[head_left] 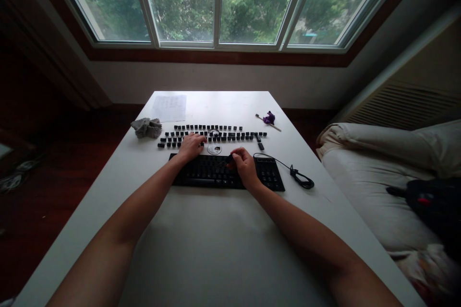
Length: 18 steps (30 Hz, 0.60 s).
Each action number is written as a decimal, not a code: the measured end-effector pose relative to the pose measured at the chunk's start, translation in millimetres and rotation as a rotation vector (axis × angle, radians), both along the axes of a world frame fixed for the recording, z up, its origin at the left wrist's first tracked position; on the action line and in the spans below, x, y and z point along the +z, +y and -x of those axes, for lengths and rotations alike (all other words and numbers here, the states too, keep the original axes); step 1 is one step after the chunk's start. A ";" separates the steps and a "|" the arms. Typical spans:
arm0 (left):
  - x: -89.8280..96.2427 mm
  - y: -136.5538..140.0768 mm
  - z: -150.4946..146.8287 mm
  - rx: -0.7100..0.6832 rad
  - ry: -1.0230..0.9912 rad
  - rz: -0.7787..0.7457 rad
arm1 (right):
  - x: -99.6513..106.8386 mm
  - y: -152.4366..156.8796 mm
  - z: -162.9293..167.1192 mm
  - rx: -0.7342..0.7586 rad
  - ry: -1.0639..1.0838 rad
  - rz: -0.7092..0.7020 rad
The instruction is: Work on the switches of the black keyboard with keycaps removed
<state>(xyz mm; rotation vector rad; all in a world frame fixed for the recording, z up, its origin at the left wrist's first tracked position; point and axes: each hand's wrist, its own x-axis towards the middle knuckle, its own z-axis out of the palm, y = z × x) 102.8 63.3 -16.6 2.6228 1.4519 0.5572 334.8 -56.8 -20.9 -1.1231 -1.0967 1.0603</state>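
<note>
The black keyboard lies in front of me at the middle of the white table, its cable coiled just off its right end. Most of its keycaps are off and laid out in rows on the table just beyond its far edge, so I judge the stripping largely done; how many caps are still seated I cannot tell, since the board is dark and small in view.

My right hand rests over the middle-right of the keyboard, fingers curled and pinched on something small and dark, probably a single keycap, though I cannot be sure. My left hand reaches past the keyboard's far-left edge, fingers loosely spread, touching the near row of loose caps.

A small round ring-like thing sits between my hands, just beyond the board. Farther left lies a crumpled grey cloth with a sheet of paper behind it. Far right, a stick with a purple lump lies near the table edge.
</note>
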 end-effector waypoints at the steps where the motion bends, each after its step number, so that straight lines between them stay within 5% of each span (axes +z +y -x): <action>1: 1.4 -1.4 0.1 -0.003 -0.005 -0.007 | -0.2 0.2 0.1 0.000 0.005 -0.002; 18: 6.4 -57.5 -5.2 -0.227 -0.134 0.111 | 12.7 12.5 0.3 0.085 -0.046 -0.060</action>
